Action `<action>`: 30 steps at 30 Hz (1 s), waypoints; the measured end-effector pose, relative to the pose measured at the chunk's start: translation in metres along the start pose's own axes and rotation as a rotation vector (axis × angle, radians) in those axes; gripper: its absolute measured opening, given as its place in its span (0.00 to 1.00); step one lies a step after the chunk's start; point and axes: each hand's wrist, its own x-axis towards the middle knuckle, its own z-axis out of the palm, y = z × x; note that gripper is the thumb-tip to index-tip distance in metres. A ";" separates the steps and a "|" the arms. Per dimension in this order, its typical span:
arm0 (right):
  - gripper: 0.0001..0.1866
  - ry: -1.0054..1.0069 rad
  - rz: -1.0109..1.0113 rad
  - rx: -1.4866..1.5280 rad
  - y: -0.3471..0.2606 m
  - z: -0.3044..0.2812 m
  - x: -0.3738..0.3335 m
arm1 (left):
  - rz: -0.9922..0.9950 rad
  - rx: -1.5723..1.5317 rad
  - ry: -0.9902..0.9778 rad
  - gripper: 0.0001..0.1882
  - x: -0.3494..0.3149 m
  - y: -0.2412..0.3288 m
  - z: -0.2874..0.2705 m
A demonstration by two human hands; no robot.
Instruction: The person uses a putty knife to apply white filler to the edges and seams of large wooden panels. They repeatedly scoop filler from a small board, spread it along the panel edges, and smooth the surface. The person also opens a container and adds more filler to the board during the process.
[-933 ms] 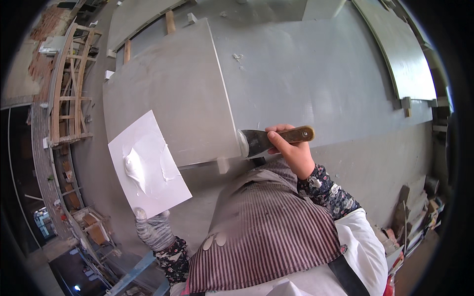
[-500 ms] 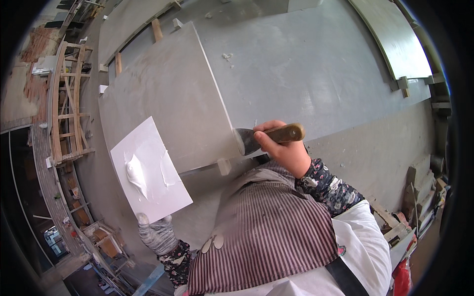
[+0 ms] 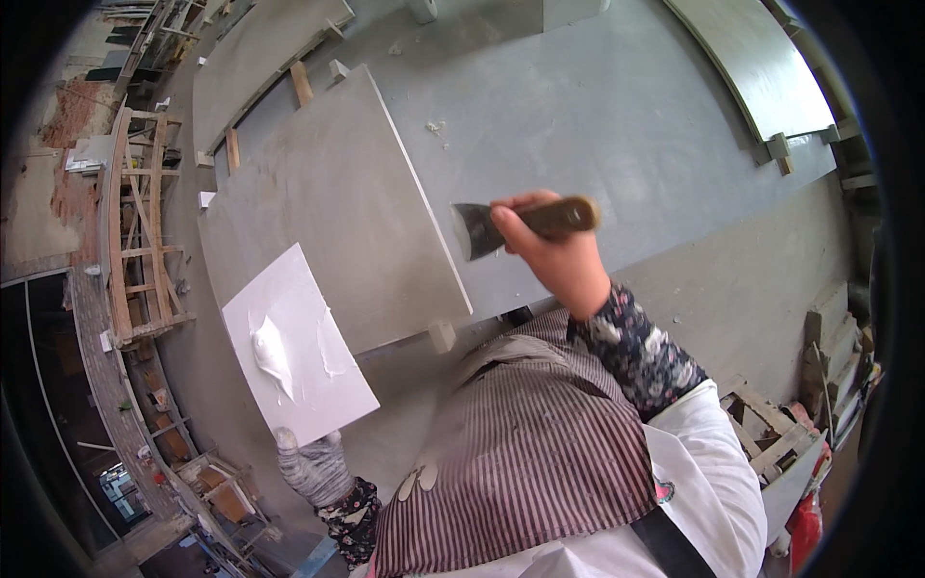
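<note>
My right hand is closed around the wooden handle of a putty knife. Its wide metal blade points left, just off the right edge of a large grey panel. In my gloved left hand is a thin white board, gripped at its near edge with the thumb on top. A mound of white paste lies on the board's left part, and a thin smear of it shows farther right. The board is over the panel's near left corner.
Small blocks support the panel. Another panel lies beyond it, and one more at the far right. Wooden frames stand at the left. Stacked boards and scraps lie at the right.
The putty knife has moved up and away from me, and the panel's near right corner, earlier behind the blade, now shows. My left hand and the board are slightly lower in view.
</note>
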 end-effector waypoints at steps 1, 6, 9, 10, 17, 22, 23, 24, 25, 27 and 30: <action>0.11 -0.006 0.013 -0.014 0.005 0.001 0.015 | 0.008 0.024 0.016 0.35 0.000 0.000 0.000; 0.08 -0.108 0.037 -0.044 0.025 0.017 0.044 | -0.005 0.032 0.000 0.34 -0.004 0.002 0.001; 0.08 -0.102 0.034 -0.088 0.024 0.021 0.046 | -0.008 0.037 0.033 0.34 -0.005 0.002 0.001; 0.08 -0.107 0.017 -0.123 0.022 0.022 0.047 | -0.009 0.042 0.027 0.34 -0.005 0.002 0.001; 0.08 -0.165 -0.148 -0.318 -0.002 0.039 0.044 | -0.040 0.014 0.033 0.35 -0.005 0.002 -0.005; 0.09 -0.172 -0.083 0.016 -0.027 0.045 0.043 | -0.005 -0.022 0.075 0.35 -0.004 -0.001 -0.006; 0.09 -0.156 -0.138 0.068 -0.032 0.043 0.043 | -0.003 -0.033 0.073 0.34 -0.004 -0.002 -0.005; 0.09 -0.116 -0.126 0.117 -0.037 0.041 0.047 | -0.014 -0.035 0.063 0.33 -0.005 -0.001 -0.003; 0.10 -0.077 -0.116 0.173 -0.044 0.036 0.052 | -0.023 -0.030 0.023 0.32 -0.004 0.000 0.001; 0.12 -0.131 -0.096 0.221 -0.055 0.020 0.049 | -0.057 -0.024 -0.065 0.30 -0.004 0.000 0.010; 0.14 -0.296 -0.172 0.162 -0.070 0.007 0.027 | -0.092 -0.058 -0.052 0.27 -0.006 -0.005 0.031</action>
